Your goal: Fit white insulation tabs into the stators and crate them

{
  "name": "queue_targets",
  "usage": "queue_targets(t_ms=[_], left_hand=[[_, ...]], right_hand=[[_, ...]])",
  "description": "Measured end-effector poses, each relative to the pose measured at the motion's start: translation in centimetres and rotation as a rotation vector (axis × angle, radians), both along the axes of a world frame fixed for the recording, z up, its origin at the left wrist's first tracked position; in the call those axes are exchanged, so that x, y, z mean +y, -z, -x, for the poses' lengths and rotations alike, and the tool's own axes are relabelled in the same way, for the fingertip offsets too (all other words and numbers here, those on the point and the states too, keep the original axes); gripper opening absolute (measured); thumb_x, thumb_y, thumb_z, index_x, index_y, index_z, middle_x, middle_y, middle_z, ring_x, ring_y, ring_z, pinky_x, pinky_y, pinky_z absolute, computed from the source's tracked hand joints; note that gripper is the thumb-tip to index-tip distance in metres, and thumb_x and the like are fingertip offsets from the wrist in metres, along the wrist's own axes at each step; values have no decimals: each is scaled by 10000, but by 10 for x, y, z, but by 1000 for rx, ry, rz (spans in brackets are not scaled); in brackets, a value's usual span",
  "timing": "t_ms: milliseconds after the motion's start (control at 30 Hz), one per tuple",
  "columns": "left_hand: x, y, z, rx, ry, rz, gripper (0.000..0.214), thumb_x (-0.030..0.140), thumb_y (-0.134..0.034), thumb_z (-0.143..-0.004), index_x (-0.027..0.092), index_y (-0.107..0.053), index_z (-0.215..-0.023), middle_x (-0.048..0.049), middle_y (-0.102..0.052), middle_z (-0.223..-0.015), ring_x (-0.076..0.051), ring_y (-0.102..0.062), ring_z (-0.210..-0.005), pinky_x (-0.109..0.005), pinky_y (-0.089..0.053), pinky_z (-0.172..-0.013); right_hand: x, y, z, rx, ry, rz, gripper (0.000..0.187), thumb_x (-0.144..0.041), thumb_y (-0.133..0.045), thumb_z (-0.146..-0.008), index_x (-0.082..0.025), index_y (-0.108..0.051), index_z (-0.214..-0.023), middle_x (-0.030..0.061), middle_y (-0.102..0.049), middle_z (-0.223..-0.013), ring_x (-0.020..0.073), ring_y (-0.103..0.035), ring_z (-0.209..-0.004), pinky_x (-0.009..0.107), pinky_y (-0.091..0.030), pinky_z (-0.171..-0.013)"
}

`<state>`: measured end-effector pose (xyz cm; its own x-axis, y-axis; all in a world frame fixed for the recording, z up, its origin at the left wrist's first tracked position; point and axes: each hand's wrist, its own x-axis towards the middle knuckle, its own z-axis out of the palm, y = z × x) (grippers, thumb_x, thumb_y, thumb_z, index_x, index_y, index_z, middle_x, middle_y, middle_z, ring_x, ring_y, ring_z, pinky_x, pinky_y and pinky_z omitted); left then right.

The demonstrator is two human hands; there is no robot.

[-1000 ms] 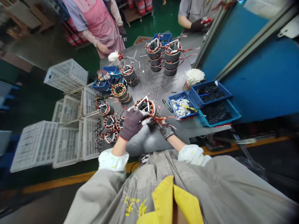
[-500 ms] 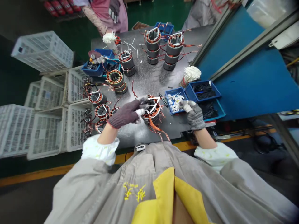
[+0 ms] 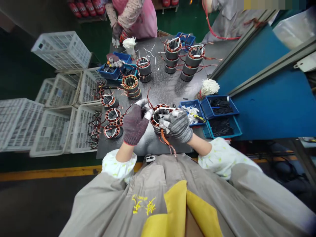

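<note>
A motor stator with copper windings stands upright on the table before me. White strips lie across its top, and orange leads hang from its front. My left hand, in a dark purple glove with white-wrapped fingertips, is at the stator's left rim, thumb and forefinger apart. Over the right side of the rim, my right hand in a grey glove has its fingers closed; a small white piece shows by the fingertips, but what they grip is unclear. Beside it stands a blue tray of white pieces, with a yellow-handled tool on them.
Several stators stand left and at the back, some stacked. Blue bins of black pieces and a bundle of white sticks are at right. White crates line the left side. A co-worker's gloved hand is across the table.
My right hand has moved left from the tray of white pieces to the stator. My left hand has drawn back from inside the stator to its left rim, its fingers spreading.
</note>
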<state>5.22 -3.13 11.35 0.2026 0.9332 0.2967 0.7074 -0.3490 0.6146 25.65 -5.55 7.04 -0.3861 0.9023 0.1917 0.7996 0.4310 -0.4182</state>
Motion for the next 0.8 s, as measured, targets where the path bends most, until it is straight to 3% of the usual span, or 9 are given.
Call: queue_targets(t_ms=[100,167,267,400,500,567,700,800], left_hand=[[16,5,-22,345,-1,2,482,320,-695,-1008,175,-684,-1467,-166,-790,-1225,-347,-751,-1182,-477,-575,-1048],[28,10,-31,465,47,58,417,244,-625,-1024,167,-722,-1422,-181,-791,-1168,-367,-755,-1167,-495,-575,-1019],[37,20,-23,233,117,87,378,212,-605,-1008,193,-750,-1356,-152,-797,-1190,-327,-753,-1171,-478,-586,-1040],[38,38,5,-442,71,191,418,333,-677,-981,221,-685,-1383,-78,-799,-1205,-215,-758,-997,-379,-643,-930],[38,57,9,-550,-9,258,625,410,-824,-881,211,-615,-1435,-75,-782,-1187,-208,-751,-985,-391,-650,-953],[37,70,5,-543,-13,323,703,450,-883,-831,197,-596,-1420,-99,-775,-1221,-232,-758,-1046,-426,-646,-1006],[35,85,-2,-584,16,388,708,505,-867,-863,189,-561,-1417,-118,-776,-1253,-246,-768,-1112,-443,-641,-1045],[33,87,1,-565,3,364,683,506,-852,-881,193,-568,-1418,-117,-771,-1275,-239,-764,-1127,-437,-641,-1048]], right_hand=[[-19,20,4,406,245,15,368,-389,-515,-1091,-233,-845,-1039,126,-847,-1061,306,-762,-1032,509,-593,-1052],[-26,19,1,558,385,23,478,-388,-369,-1131,-233,-812,-1038,128,-828,-1009,287,-773,-955,485,-634,-976],[-23,-3,-17,547,470,8,484,-441,-352,-1136,-272,-792,-1027,115,-805,-1033,295,-759,-994,497,-630,-987],[9,-47,-31,111,349,-31,332,-492,-593,-1059,-236,-796,-1000,162,-786,-1170,360,-682,-1186,555,-523,-1120],[47,-65,-9,-304,157,34,277,-385,-726,-982,-148,-782,-1114,240,-762,-1252,404,-659,-1221,557,-497,-1085],[67,-66,12,-451,58,74,251,-311,-704,-984,-111,-772,-1121,262,-775,-1207,404,-676,-1184,530,-507,-1029],[79,-54,31,-447,-104,104,268,-297,-573,-1064,-115,-769,-1046,242,-804,-1113,372,-702,-1114,505,-523,-1001],[74,-49,18,-45,35,50,359,-401,-526,-1105,-170,-730,-920,172,-780,-961,307,-705,-962,480,-565,-962]])
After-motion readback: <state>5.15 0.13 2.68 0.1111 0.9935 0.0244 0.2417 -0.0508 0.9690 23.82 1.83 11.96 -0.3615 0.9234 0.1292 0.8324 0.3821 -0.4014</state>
